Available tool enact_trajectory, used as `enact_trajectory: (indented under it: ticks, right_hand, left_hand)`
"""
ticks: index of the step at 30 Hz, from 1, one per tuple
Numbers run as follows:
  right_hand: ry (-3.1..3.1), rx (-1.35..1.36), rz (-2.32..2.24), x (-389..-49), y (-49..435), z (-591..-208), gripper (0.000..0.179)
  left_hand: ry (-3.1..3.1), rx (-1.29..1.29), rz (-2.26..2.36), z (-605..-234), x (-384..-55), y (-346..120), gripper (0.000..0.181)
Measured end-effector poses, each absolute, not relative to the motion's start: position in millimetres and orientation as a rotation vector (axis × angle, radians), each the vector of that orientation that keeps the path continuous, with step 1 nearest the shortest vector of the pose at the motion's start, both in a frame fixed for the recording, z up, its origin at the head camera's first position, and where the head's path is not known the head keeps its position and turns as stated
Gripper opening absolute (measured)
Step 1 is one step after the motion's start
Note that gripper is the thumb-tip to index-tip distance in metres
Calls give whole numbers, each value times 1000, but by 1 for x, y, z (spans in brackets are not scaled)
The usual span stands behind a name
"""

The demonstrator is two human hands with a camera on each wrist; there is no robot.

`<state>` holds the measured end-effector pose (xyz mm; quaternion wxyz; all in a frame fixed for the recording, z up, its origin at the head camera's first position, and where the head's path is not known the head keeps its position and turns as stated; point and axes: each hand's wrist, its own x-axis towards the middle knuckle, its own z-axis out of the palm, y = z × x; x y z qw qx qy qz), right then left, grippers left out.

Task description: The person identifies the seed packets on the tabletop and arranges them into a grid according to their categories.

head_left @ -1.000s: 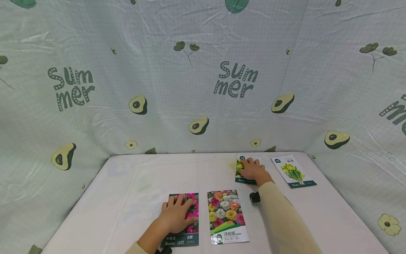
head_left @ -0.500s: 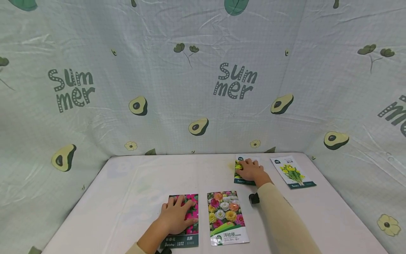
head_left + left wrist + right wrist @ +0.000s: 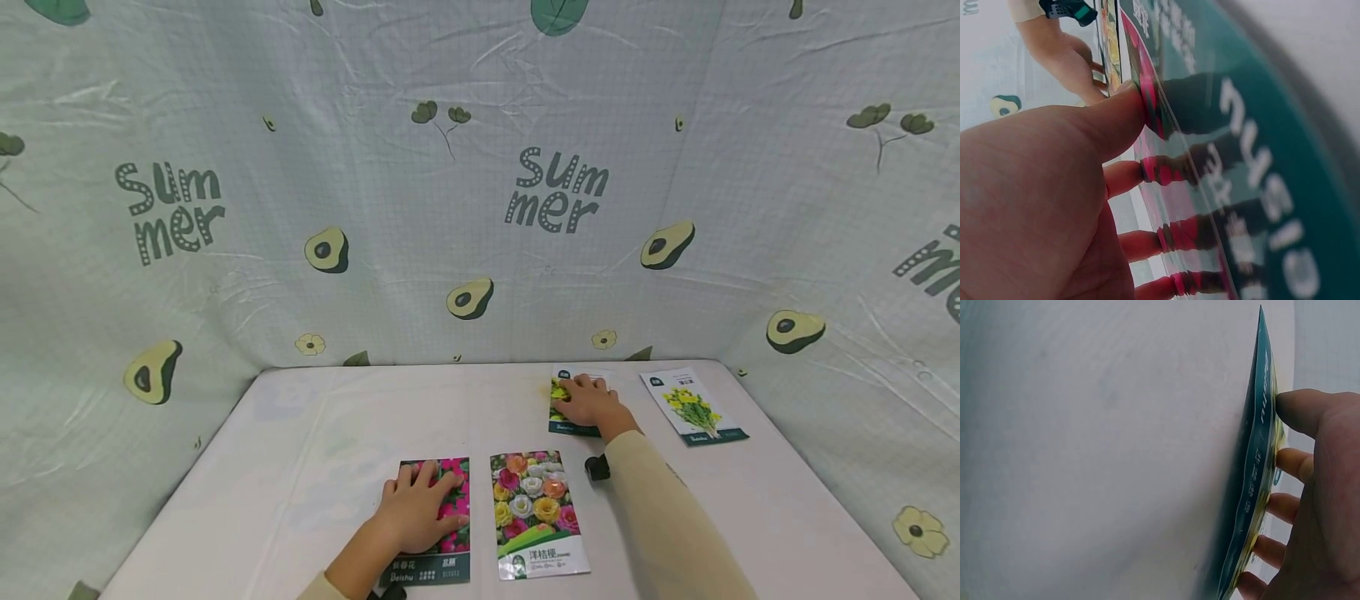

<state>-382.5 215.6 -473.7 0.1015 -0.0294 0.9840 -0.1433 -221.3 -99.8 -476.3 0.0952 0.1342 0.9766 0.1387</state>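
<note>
My left hand [image 3: 414, 515] rests with spread fingers on a seed packet with pink flowers [image 3: 456, 543] and a dark green bottom band. In the left wrist view its thumb and fingertips press on that glossy packet [image 3: 1241, 94]. Farther back, my right hand [image 3: 594, 405] lies over a seed packet with yellow flowers [image 3: 559, 422], covering much of its front. The right wrist view has the thumb and fingertips of the right hand [image 3: 1335, 487] touching the face of this packet [image 3: 1259, 437], which lies flat on the table.
A seed packet with mixed roselike flowers [image 3: 534, 508] lies between the two arms at the front. Another packet with a yellow bouquet [image 3: 693, 407] is at the back right. A printed avocado curtain [image 3: 390, 208] hangs behind the white table [image 3: 337, 433].
My right hand and the yellow-flower packet under it have slid slightly to the left. The left hand and the other packets stay in place.
</note>
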Motion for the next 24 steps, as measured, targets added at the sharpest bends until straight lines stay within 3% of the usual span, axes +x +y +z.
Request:
enact_trajectory:
  ticks: [24]
  right_hand:
    - [2914, -143, -414, -384, 201, -476, 65]
  left_hand:
    - [2892, 417, 388, -476, -221, -101, 67]
